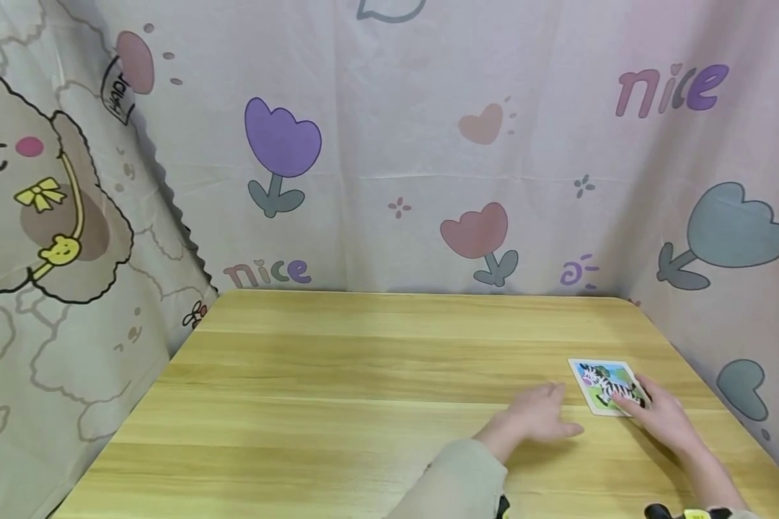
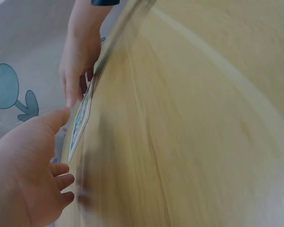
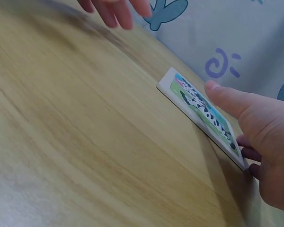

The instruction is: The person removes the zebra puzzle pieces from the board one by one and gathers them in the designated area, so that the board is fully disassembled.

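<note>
Along the bottom margin of the head view, pale sleeve [image 1: 464, 472] on the left forearm, angled up and right across the desk [image 1: 298, 432]. Just past the cuff, left hand [image 1: 535, 414], stretched over the wood to the left of the zebra card [image 1: 600, 378] and a little nearer; fingers [image 2: 65, 182] loosely bent and apart from the thumb, nothing between, with a strip of wood showing short of the card. Farther right at much the same depth, right hand [image 1: 665, 418], plainly the nearer of the two to the card: thumb over the picture face, other fingers curled at the right edge, so clamped on the card by that end. Ahead and to the left of that grip, toward the right side of the desk, free part of the card, left edge turned to the left hand. Zebra drawn lengthwise from left to right, head toward the left hand, rump by the right fingers; long axis of the card itself hard to judge, outline near square and foreshortened. Whether fully clear of the wood, impossible to tell. By judgement, deciding relation: free left edge forward and to the right of the left fingers, a gap to be closed mainly sideways. Beyond the card, far rim of the desk, then printed cloth [image 1: 376, 144] with tulips and hearts.
</note>
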Demonstrator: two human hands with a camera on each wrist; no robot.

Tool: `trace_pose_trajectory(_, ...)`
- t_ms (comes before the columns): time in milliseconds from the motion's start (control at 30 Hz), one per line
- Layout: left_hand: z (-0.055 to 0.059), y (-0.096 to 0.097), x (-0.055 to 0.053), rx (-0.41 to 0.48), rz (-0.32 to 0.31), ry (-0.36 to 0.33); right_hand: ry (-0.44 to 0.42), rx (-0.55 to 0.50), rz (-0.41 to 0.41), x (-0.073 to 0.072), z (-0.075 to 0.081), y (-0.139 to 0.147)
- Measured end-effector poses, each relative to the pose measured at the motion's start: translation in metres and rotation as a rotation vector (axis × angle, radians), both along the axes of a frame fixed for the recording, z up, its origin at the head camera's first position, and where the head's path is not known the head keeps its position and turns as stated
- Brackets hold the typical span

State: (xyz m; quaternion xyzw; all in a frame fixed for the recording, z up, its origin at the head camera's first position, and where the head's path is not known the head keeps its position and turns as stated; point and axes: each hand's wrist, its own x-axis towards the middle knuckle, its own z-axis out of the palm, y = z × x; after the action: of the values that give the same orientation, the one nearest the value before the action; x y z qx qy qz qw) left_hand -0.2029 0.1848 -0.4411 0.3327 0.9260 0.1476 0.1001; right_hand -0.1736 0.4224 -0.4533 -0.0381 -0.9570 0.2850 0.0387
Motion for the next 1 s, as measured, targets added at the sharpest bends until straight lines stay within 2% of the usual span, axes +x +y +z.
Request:
trace_pose_trajectory(300, 0.001, 0.021, 0.006, -0.058, 0.000, -0.010, 0.011, 0.038, 0.019, 0.001, 0.000, -0.007)
trace_pose_trajectory(500, 0.004, 0.026, 0.011, -0.096, -0.022, -0.031, -0.040, 0.000, 0.018, 0.003, 0.006, -0.014)
trace_pose_trajectory(767, 0.005, 0.023, 0.011, -0.108, -0.011, -0.039, -0.109, 0.024, 0.072, 0.001, 0.016, -0.021)
trace_pose_trajectory(1000, 0.005, 0.008, 0.004, -0.086, 0.011, -0.045, -0.080, 0.019, 0.102, -0.001, 0.013, -0.030)
